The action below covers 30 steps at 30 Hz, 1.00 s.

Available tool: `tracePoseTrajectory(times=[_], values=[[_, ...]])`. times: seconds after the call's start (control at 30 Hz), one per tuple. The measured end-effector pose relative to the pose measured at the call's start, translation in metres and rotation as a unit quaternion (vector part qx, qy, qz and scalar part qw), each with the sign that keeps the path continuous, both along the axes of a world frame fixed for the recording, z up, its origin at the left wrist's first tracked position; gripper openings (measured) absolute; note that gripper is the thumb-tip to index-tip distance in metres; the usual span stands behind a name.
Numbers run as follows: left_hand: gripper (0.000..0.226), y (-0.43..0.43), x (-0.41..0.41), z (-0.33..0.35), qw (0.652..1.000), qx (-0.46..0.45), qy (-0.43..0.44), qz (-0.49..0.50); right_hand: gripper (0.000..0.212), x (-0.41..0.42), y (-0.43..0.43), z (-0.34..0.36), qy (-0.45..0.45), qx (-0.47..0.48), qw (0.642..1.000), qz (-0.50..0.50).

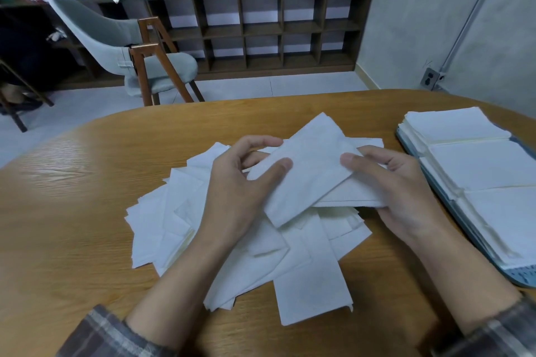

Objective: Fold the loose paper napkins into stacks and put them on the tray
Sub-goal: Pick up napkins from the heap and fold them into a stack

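A white paper napkin (307,171), long and folded, is held up over the table between both hands. My left hand (240,182) pinches its left end with the thumb on top. My right hand (397,185) grips its right end, thumb on top and fingers beneath. Under them lies a loose pile of white napkins (261,249), spread across the middle of the wooden table (72,211). At the right a blue-grey tray (519,277) carries several stacks of folded napkins (481,165) side by side.
The table's curved far edge runs across the middle of the view. Beyond it stand a grey chair with wooden legs (139,58), a low dark shelf unit (275,29) with potted plants on top, and a grey wall at the right.
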State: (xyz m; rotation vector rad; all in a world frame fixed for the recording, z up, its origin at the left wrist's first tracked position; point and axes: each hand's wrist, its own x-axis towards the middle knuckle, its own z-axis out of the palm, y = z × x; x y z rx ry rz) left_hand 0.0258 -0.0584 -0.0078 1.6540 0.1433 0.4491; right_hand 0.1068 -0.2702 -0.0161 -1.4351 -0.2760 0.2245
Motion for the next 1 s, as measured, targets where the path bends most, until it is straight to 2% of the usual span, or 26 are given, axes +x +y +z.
tracePoseTrajectory(times=[0.2,0.43,0.7,0.8,0.9,0.93,1.0], values=[[0.021,0.007,0.0,0.005,0.994,0.078,0.017,-0.068,0.039,-0.004,0.002,0.002,-0.019,-0.033,0.995,0.095],[0.021,0.007,0.002,0.0,0.99,0.115,0.017,-0.084,0.064,-0.009,0.007,0.003,-0.035,-0.051,0.989,0.136],[0.022,0.006,0.002,-0.001,0.99,0.118,0.014,-0.08,0.07,-0.01,0.009,0.004,-0.072,-0.088,0.984,0.139],[0.025,0.004,0.002,-0.006,0.989,0.144,0.003,-0.036,0.07,-0.011,0.008,0.004,-0.097,-0.099,0.983,0.118],[0.029,0.002,0.003,-0.007,0.973,0.222,-0.043,0.039,0.072,-0.01,0.007,0.002,-0.107,-0.056,0.988,0.101],[0.031,0.001,0.002,-0.005,0.976,0.209,-0.04,0.038,0.072,-0.009,0.007,0.003,-0.097,-0.021,0.99,0.102],[0.037,-0.002,-0.001,0.004,0.993,0.118,0.002,-0.017,0.074,-0.009,0.006,0.005,-0.073,0.035,0.991,0.105]])
